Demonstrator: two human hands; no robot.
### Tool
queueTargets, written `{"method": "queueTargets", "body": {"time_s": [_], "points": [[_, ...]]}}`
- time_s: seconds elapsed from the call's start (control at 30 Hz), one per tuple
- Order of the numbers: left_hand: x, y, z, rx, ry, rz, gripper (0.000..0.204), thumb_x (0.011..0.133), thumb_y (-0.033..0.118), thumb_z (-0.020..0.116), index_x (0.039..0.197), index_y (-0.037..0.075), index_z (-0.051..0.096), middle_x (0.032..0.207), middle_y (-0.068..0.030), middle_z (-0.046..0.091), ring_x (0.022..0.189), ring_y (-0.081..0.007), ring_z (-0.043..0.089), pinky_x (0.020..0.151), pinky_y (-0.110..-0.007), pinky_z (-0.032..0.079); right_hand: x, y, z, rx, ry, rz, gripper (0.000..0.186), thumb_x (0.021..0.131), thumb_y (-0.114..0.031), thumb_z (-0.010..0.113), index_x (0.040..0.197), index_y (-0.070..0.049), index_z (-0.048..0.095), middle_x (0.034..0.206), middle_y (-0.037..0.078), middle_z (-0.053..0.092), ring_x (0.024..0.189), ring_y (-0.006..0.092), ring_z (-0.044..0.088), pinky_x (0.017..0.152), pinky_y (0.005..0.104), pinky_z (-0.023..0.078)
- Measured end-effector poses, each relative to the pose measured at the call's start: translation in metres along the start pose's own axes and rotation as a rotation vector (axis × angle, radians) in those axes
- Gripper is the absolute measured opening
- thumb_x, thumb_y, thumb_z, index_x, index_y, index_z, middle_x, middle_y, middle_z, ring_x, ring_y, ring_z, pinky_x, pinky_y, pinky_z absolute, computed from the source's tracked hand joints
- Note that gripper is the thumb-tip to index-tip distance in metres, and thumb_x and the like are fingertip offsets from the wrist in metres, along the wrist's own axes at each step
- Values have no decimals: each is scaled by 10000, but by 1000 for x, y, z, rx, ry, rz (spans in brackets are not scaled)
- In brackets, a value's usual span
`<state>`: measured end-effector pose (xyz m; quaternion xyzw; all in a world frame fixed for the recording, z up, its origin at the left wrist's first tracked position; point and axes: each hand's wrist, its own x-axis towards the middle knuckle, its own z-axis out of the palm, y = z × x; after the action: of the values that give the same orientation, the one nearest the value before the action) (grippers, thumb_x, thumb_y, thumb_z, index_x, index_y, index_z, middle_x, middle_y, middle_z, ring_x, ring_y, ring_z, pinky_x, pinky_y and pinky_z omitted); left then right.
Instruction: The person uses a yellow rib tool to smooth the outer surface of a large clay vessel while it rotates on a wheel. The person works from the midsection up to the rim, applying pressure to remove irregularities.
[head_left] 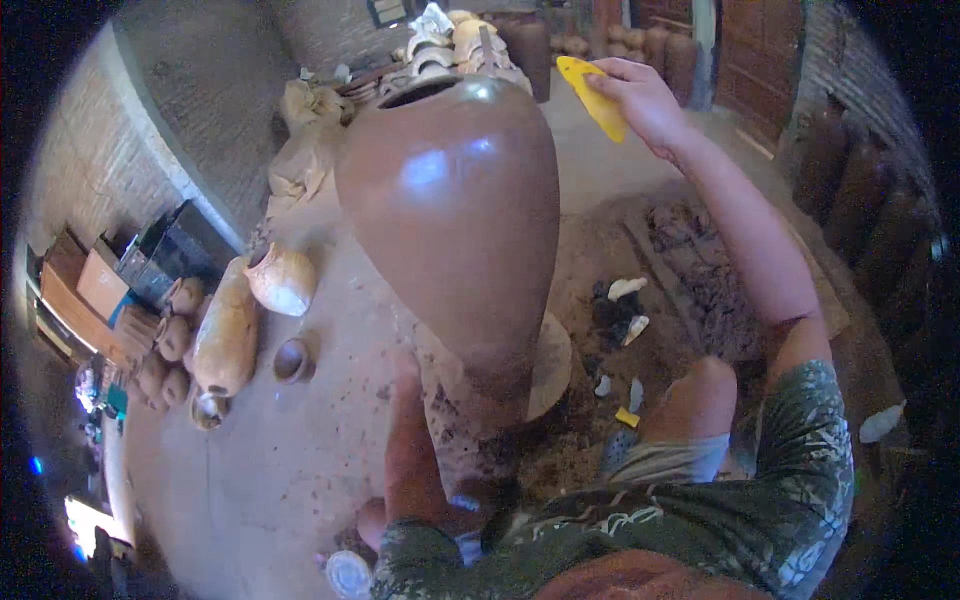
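A tall brown clay jar [455, 215] stands in front of me, wide at the shoulder and narrowing toward its base. Its surface looks smooth and shiny, and its dark mouth shows at the top. Up at the right of its rim, apart from the wall, my right hand [632, 92] grips a thin, flat yellow scraper [592, 95]. My left forearm [408, 440] reaches up to the jar's lower left side. Around there my left hand's fingers cannot be made out against the jar.
Several clay pots [282, 278] and a long pale jar [226, 335] lie at the left by boxes [102, 280]. Wet clay [705, 290] covers ground at right. A yellow piece [627, 417] and pale scraps [627, 288] lie near my knee. Dark jars [860, 190] line the right wall.
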<state>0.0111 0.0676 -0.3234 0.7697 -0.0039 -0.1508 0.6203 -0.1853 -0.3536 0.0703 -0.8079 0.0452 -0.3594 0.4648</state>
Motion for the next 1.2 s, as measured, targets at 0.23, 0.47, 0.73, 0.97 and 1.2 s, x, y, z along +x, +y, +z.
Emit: {"method": "queueTargets", "body": {"time_s": [0.23,0.47,0.73,0.97,1.2], "points": [[-68,-35,66,82,-20,276,968,948,755,414,1649,133,173,1686,-148,202,1559,-318,139,1254,-493,128,44,-42,28,-658,-91,-367,320,1011,-178,620,1262,12,677,1080,114,726,979,167,667,901,310,518],[-132,55,87,54,149,835,945,946,719,443,1639,128,191,1665,-147,230,1539,-312,171,1252,-485,144,60,-61,56,-688,-200,-282,313,978,-199,603,1223,-36,709,1111,172,723,1037,288,676,941,383,511],[-173,131,82,34,258,1154,920,943,677,476,1628,121,212,1642,-145,261,1516,-305,207,1249,-477,162,52,-71,58,-717,-228,-354,339,963,-224,575,1212,-46,721,1149,200,724,1076,343,686,966,411,506],[-187,167,71,14,322,1273,899,942,640,504,1618,116,230,1621,-144,288,1496,-299,239,1246,-470,178,47,-74,67,-726,-212,-381,329,977,-193,584,1220,-1,695,1020,123,709,928,213,658,842,348,523],[-191,189,65,-12,327,1327,878,940,604,533,1608,110,248,1600,-143,316,1476,-293,271,1244,-462,194,29,-88,75,-724,-195,-266,299,999,-154,574,1238,-11,684,915,68,698,679,113,627,612,301,532]]}}
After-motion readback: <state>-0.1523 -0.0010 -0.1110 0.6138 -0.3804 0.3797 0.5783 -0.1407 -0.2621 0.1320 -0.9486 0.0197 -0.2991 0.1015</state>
